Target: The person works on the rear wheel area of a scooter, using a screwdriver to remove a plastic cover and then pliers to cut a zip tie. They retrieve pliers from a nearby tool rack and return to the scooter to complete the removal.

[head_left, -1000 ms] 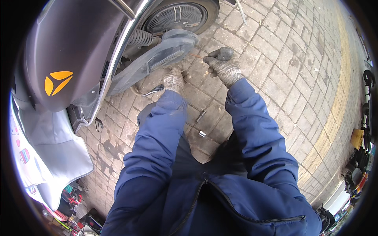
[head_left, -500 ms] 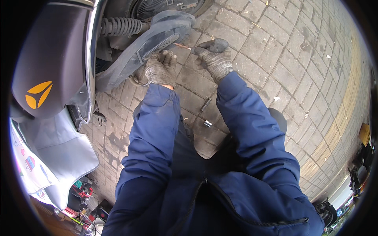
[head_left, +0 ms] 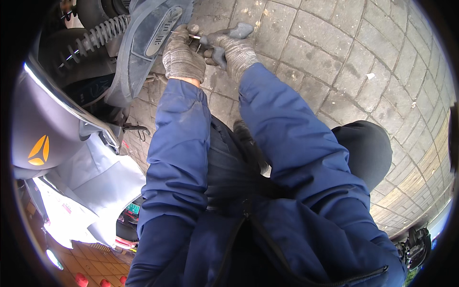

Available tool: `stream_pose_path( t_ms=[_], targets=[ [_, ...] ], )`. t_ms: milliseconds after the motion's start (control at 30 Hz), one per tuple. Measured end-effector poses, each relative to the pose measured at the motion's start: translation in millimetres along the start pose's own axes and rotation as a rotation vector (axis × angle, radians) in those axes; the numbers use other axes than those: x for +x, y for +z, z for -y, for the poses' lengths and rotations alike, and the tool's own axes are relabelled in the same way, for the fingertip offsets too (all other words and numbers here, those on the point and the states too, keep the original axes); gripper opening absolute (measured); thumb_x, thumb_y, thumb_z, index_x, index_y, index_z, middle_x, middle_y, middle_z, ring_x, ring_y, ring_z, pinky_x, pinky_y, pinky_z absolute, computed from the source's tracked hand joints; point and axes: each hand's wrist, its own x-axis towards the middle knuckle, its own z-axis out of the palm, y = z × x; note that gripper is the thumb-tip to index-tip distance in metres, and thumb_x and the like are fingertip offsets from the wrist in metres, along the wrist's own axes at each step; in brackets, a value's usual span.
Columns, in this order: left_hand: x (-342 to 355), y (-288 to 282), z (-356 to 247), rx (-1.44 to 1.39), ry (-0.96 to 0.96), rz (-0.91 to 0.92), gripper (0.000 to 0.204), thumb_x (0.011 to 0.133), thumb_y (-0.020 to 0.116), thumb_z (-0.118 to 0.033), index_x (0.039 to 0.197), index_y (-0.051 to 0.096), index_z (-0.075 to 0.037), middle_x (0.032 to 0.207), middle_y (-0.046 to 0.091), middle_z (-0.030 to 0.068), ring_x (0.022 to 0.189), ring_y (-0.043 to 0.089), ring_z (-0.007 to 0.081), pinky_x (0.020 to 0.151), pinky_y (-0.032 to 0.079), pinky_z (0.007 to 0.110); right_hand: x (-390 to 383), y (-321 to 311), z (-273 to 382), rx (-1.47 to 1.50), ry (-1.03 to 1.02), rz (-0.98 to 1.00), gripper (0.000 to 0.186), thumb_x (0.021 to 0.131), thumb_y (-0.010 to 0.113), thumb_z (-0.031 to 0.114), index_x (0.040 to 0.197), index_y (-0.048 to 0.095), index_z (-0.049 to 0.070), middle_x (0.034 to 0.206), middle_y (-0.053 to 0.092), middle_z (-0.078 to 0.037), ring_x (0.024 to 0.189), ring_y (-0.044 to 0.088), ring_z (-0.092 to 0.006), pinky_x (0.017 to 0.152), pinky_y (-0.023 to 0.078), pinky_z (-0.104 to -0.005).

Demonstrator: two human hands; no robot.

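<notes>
1. Grips, both gloved, meet near the top of the frame, left of centre. Left grip has its fingers bent beside a slim rod; whether they clench it or merely steady it, I cannot tell. Right grip has its fingers closed around the rod's darker end.

2. Coil spring, upper left: metal, probably very stiff, with grimy gaps that would make a poor place to hold.

3. Dark cover, just right of the spring, runs slantwise from the top edge down toward the left. It looks like moulded plastic: likely light for its length, fairly stiff, a little springy at the rim, and liable to crack if forced at one spot. Its dusty face may be slippery; the raised outer rim seems the better hold.

4. Slotted panel, paler, set in the cover: likely thin, so pressing on it seems unwise.

5. Slim rod, bridging the two grips at upper centre-left: probably light, rigid and smooth, prone to rolling between coated fingertips. The thicker end at the right grip seems the surest hold, with a light touch near the cover for guidance.
</notes>
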Motion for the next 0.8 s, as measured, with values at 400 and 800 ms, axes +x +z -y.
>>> stream_pose_path(
  t_ms=[400, 800],
  targets=[
    [-1.8, -7.4, -5.3, 0.170, 0.050, -0.097, 0.023, 0.095, 0.050, -0.022, 0.113, 0.055, -0.009, 0.087, 0.058, 0.0045, 0.065, 0.054, 0.0206, 0.050, 0.044, 0.038, 11.5, -0.2, -24.0, 0.223, 0.166, -0.034, 0.023, 0.084, 0.066, 0.013, 0.100, 0.057, -0.001, 0.090, 0.062, -0.013, 0.068, 0.063, -0.0249, 0.058, 0.056, -0.0365],
    [-5.0, -15.5, -12.0, 0.273, 0.055, -0.070, 0.026, 0.094, 0.049, -0.011, 0.119, 0.051, -0.006, 0.087, 0.059, 0.0096, 0.064, 0.057, 0.0216, 0.047, 0.046, 0.038, 16.0, 14.4, -47.1, 0.273, 0.068, -0.174, 0.015, 0.085, 0.061, 0.011, 0.095, 0.054, 0.002, 0.082, 0.062, -0.011, 0.058, 0.058, -0.0227, 0.052, 0.051, -0.0354]
  ],
)
